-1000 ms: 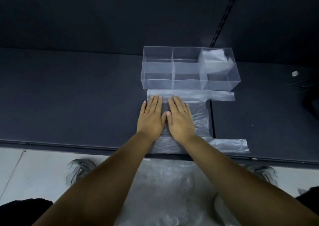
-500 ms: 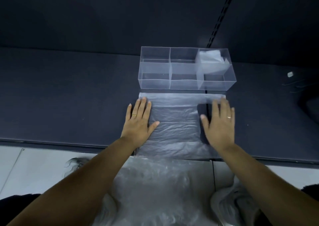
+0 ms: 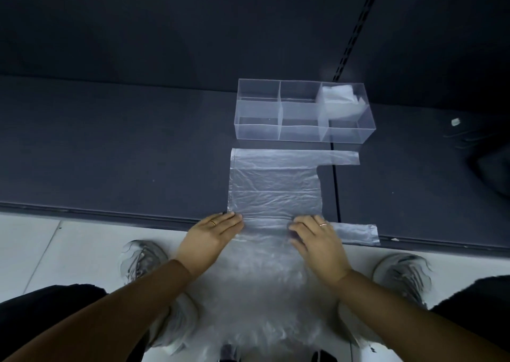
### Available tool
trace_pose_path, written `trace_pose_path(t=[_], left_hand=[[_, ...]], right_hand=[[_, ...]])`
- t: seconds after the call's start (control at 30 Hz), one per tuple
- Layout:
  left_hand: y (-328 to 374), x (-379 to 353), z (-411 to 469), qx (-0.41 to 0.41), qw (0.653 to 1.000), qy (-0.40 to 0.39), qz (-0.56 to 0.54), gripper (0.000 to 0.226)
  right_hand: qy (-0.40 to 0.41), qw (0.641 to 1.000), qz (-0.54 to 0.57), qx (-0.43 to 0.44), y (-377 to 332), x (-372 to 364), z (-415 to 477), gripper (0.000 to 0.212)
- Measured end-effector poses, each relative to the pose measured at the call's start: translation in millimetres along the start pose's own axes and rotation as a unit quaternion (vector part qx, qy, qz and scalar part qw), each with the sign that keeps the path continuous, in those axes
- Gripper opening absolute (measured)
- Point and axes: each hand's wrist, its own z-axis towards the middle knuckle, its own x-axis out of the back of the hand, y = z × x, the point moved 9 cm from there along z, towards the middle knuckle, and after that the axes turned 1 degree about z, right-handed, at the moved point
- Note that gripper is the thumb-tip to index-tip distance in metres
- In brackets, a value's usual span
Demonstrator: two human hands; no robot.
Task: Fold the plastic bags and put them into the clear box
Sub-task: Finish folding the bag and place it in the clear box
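- Lying flat on the dark desk [image 3: 138,146], the clear plastic bag [image 3: 276,185] has its near edge at the desk's front lip. Its far edge stops just short of the clear box [image 3: 303,132], and the two do not touch.
- Open desk runs wide to the left of the bag. To the right, a seam [image 3: 335,185] crosses the desk, and a small white scrap [image 3: 456,122] lies well apart.
- The bag's two handles, the far strip [image 3: 342,158] and the near strip [image 3: 356,233], point right. The straight closed side faces left, so the long axis runs left to right.
- Left hand [image 3: 212,237] rests at the near left corner, fingers fairly straight and together, touching the plastic.
- Right hand [image 3: 317,241] sits on the near edge by the near strip, fingers bent. Whether they pinch the plastic cannot be told.
- The box stands long side across, with six compartments. A folded bag [image 3: 338,99] fills the far right one.
- Below the desk lip, a blurred heap of clear plastic [image 3: 256,292] lies between two grey shoes [image 3: 143,256] on a pale tiled floor [image 3: 55,251]. A dark wall [image 3: 193,24] with a slotted rail [image 3: 358,24] rises behind.
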Motion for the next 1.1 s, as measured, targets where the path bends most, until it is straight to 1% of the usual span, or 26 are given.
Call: trace_pose_path(t=[0.03, 0.1, 0.17, 0.2, 0.23, 0.27, 0.3, 0.37, 0.4, 0.47, 0.53, 0.57, 0.7, 0.8, 0.93, 1.03, 1.1], left_hand=[[-1.4, 6.2, 1.4, 0.008, 1.0, 0.014, -0.013, 0.044], [-8.0, 18.0, 6.6, 0.035, 0.998, 0.026, -0.043, 0.032], [-20.1, 27.9, 13.1, 0.073, 0.994, 0.022, -0.076, 0.018], [-31.0, 29.4, 16.1, 0.112, 0.988, 0.004, -0.11, 0.014], [-45.9, 28.0, 17.4, 0.169, 0.972, -0.027, -0.159, 0.012], [-61.7, 23.7, 16.3, 0.232, 0.946, -0.062, -0.218, 0.011], [-75.4, 20.0, 14.6, 0.287, 0.912, -0.089, -0.279, 0.009], [-95.9, 11.9, 11.7, 0.369, 0.831, -0.13, -0.395, 0.005], [-103.9, 8.9, 11.8, 0.396, 0.798, -0.138, -0.432, 0.004], [-119.1, 5.3, 14.0, 0.433, 0.76, -0.136, -0.466, 0.004], [-131.3, 0.5, 19.9, 0.461, 0.73, -0.12, -0.49, 0.004], [-136.2, -2.4, 25.3, 0.469, 0.722, -0.112, -0.497, 0.005], [-159.5, -19.5, 49.8, 0.503, 0.718, -0.069, -0.476, 0.005], [-174.3, -35.8, 62.7, 0.526, 0.73, -0.045, -0.434, 0.011], [-180.9, -52.4, 73.1, 0.528, 0.767, -0.055, -0.36, 0.015], [-182.8, -52.1, 77.7, 0.52, 0.804, -0.056, -0.283, 0.019], [-181.0, -50.2, 80.2, 0.514, 0.819, -0.055, -0.251, 0.022]], right_hand=[[-0.002, 1.0, 0.011, 0.004, 4.7, 5.1, -1.3, 0.022], [-0.02, 0.999, 0.029, -0.013, 20.5, 15.3, -0.3, 0.016], [-0.061, 0.991, 0.079, -0.088, 46.6, 23.1, 1.9, 0.01], [-0.095, 0.979, 0.112, -0.14, 62.3, 23.6, 1.3, 0.008], [-0.131, 0.962, 0.15, -0.186, 76.8, 22.8, -0.4, 0.008], [-0.164, 0.943, 0.188, -0.219, 89.1, 22.5, -1.4, 0.01], [-0.19, 0.925, 0.224, -0.242, 99.8, 24.2, -0.4, 0.012], [-0.205, 0.894, 0.289, -0.274, 119.2, 33.1, 6.9, 0.012], [-0.198, 0.88, 0.318, -0.291, 128.8, 38.5, 11.4, 0.012], [-0.165, 0.855, 0.366, -0.329, 148.9, 45.5, 20.6, 0.012], [-0.125, 0.835, 0.396, -0.361, 165.2, 45.7, 30.2, 0.014], [-0.105, 0.825, 0.405, -0.379, 172.6, 43.0, 34.6, 0.015], [-0.005, 0.802, 0.377, -0.462, 201.9, 28.3, 44.7, 0.025], [0.032, 0.798, 0.345, -0.494, 214.9, 17.9, 49.2, 0.029], [0.034, 0.814, 0.276, -0.51, 225.7, 10.9, 53.9, 0.03], [0.043, 0.823, 0.215, -0.523, 229.2, 13.8, 54.5, 0.037], [0.036, 0.834, 0.171, -0.523, 227.4, 15.7, 56.8, 0.042]])
